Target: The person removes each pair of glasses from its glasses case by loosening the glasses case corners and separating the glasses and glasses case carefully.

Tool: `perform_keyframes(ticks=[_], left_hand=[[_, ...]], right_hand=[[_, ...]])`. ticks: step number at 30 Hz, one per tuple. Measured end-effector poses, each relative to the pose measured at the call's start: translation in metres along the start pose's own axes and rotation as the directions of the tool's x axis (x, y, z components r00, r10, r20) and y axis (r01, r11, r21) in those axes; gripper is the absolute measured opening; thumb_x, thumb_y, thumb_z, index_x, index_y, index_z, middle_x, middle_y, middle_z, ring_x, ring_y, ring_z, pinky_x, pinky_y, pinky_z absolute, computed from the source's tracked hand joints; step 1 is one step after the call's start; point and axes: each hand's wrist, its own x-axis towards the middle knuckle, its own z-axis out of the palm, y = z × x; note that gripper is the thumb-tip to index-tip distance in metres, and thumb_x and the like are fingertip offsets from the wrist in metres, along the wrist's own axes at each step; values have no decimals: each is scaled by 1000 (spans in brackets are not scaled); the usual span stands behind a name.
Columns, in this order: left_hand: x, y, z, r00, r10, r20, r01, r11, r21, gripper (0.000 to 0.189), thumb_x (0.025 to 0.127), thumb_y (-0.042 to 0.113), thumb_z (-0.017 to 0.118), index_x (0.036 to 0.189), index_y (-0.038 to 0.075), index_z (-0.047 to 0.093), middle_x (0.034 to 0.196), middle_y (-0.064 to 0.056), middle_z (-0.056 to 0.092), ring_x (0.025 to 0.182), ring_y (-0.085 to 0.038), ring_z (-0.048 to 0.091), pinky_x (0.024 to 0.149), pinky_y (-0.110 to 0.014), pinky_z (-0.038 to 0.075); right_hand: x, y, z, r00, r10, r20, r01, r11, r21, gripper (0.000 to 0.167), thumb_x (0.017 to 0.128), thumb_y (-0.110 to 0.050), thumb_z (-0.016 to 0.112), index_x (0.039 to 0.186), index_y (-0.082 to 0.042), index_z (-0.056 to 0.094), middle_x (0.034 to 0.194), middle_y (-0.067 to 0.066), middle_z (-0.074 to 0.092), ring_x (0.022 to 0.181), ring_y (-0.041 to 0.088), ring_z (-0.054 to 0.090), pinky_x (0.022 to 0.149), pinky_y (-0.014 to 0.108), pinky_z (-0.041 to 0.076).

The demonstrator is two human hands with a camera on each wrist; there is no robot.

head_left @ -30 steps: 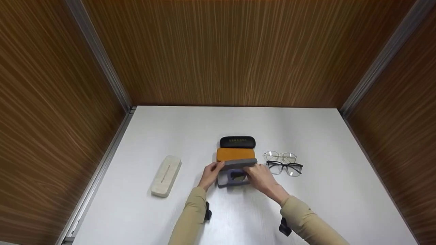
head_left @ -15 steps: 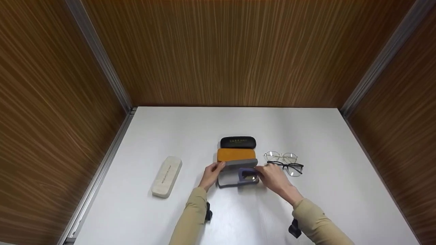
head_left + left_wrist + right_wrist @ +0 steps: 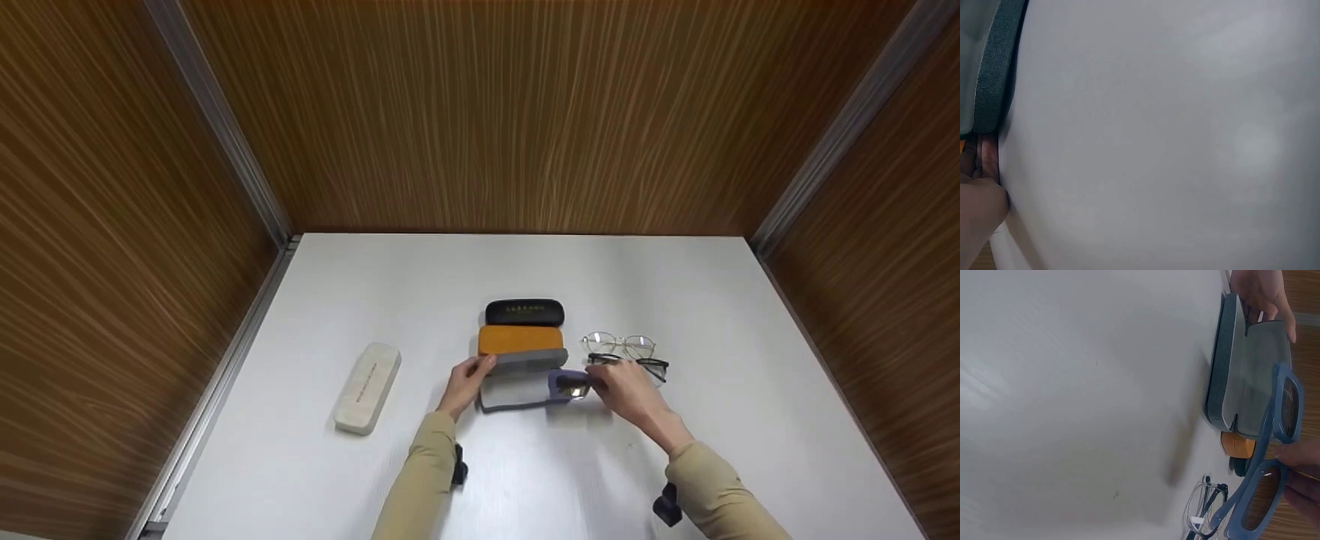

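A grey glasses case (image 3: 517, 390) lies with its lid raised, and its pale inside shows. My left hand (image 3: 463, 384) grips its left end, thumb on the lid's edge. Blue-framed sunglasses (image 3: 1264, 433) with dark lenses are pinched at the bridge by my right hand (image 3: 628, 391). They overlap the case's right end in the head view. In the right wrist view they are lifted above the table with the temples out, and the fingers of my right hand (image 3: 1302, 464) hold the bridge. The left wrist view catches only a corner of the case (image 3: 998, 67) and part of my left hand (image 3: 979, 197).
Behind the grey case lie an orange case (image 3: 520, 340) and a black glasses case (image 3: 524, 312). Thin-rimmed glasses (image 3: 619, 343) and black-framed glasses (image 3: 654, 367) rest at the right, partly behind my right hand. A cream case (image 3: 367, 388) lies at the left. Wooden panels (image 3: 510, 120) enclose the white table.
My right hand has moved right with the sunglasses, from inside the grey case to its right end. My left hand stays on the case.
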Motion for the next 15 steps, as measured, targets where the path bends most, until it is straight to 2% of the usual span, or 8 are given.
perform_keyframes(ticks=[1,5,8,15], left_hand=[[-4,4,-1,1000,14,3,-14,1000,0,47,102,42,55,119,-1,64,123,-17,63,117,-32,57,108,-47,46],[-2,1,-2,999,35,21,-34,999,-14,50,99,47,58,121,2,66,124,-15,64,118,-29,58,108,-45,47],[11,-15,0,1000,19,24,-19,1000,-15,55,97,55,59,123,7,67,127,-11,65,120,-24,59,110,-44,46],[11,-15,-1,1000,12,14,-12,1000,-11,54,96,56,59,119,8,68,122,-9,65,114,-21,58,108,-42,46]], right_hand=[[-1,2,0,1000,6,2,-6,1000,1,25,74,6,75,68,-12,59,60,-2,57,55,12,44,49,35,43],[-9,9,-2,1000,24,-4,-24,1000,7,24,73,8,75,70,-12,62,62,0,62,55,16,53,50,39,47],[-16,16,-5,999,32,-9,-32,999,-2,26,72,9,75,67,-12,59,58,1,60,53,17,51,48,38,46],[-30,31,-6,997,76,12,-76,997,-13,28,71,8,77,66,-10,56,58,2,56,55,17,47,49,39,44]])
